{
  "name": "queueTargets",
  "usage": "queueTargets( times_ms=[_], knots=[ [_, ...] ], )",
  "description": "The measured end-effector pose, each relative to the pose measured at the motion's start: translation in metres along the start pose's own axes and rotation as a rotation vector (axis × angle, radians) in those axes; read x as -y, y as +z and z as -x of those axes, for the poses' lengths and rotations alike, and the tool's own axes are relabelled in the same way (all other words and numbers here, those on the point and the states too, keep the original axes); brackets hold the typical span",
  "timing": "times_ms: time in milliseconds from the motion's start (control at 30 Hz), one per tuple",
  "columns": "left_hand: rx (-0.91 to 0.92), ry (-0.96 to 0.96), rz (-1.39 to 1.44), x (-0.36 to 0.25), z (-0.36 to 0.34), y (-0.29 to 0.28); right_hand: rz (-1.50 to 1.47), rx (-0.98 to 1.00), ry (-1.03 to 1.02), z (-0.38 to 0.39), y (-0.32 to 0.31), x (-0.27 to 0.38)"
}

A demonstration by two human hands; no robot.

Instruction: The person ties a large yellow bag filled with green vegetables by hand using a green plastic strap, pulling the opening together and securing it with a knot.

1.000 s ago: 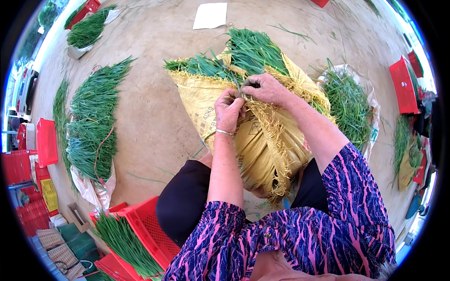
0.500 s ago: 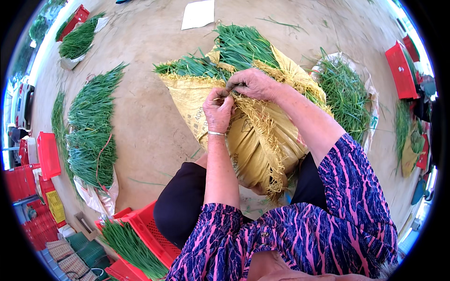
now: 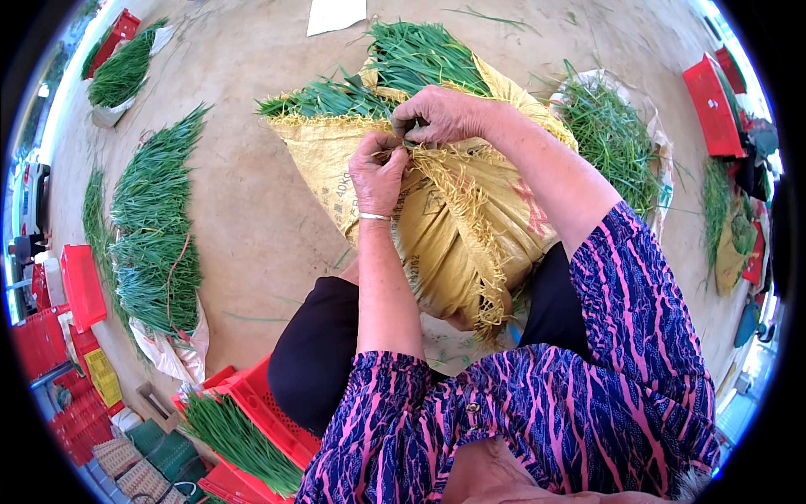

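A yellow woven sack with frayed edges sits in front of the person, its near end between the dark-trousered knees. It is wrapped around long-leaved greens, whose leaf ends spread out of its far end. The left hand, with a pale bracelet at the wrist, is closed, thumb and fingers pinching the frayed edge at the middle of the sack. The right hand meets it there, fingers bent and gripping the same edge just beyond the left; the exact strands between the fingertips are too small to tell.

Left of the sack and well apart from it, a long heap of greens lies on a whitish sheet, with a thin reddish cord across it. Close to the right of the sack is a looser, tangled pile of greens on another pale sheet. Nearer the person than the sack, to its left, a red perforated basket holds straight green stalks. Beyond the sack, a white rectangular sheet lies on the floor. Far to the sack's right stands a red crate.
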State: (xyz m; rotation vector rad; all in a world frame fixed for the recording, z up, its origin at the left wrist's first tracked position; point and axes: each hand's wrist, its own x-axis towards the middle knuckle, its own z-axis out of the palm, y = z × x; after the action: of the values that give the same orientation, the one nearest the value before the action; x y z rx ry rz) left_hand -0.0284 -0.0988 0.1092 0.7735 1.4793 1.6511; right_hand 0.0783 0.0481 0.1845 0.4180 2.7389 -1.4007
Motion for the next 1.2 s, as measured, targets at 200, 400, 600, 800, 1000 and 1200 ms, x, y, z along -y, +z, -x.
queueTargets(
  times_ms=[200,400,600,800,1000,1200],
  knots=[
    [0.005,0.02,0.001,0.004,-0.003,0.0,0.014,0.061,-0.044,-0.012,-0.002,-0.009],
    [-0.007,0.036,-0.046,0.007,-0.004,-0.001,0.128,0.057,-0.124,-0.018,-0.003,-0.015],
    [-0.038,0.051,-0.134,0.007,-0.004,0.002,0.201,0.113,-0.103,-0.025,-0.001,-0.013],
    [-0.002,-0.018,-0.111,0.003,-0.003,0.0,0.203,0.089,-0.093,-0.026,0.006,-0.019],
    [0.003,-0.134,0.0,0.0,-0.002,0.002,0.263,-0.019,-0.121,-0.02,0.005,-0.027],
    [-0.023,-0.185,0.135,-0.003,-0.003,0.001,0.01,-0.06,-0.023,-0.007,-0.019,-0.045]
  ],
)
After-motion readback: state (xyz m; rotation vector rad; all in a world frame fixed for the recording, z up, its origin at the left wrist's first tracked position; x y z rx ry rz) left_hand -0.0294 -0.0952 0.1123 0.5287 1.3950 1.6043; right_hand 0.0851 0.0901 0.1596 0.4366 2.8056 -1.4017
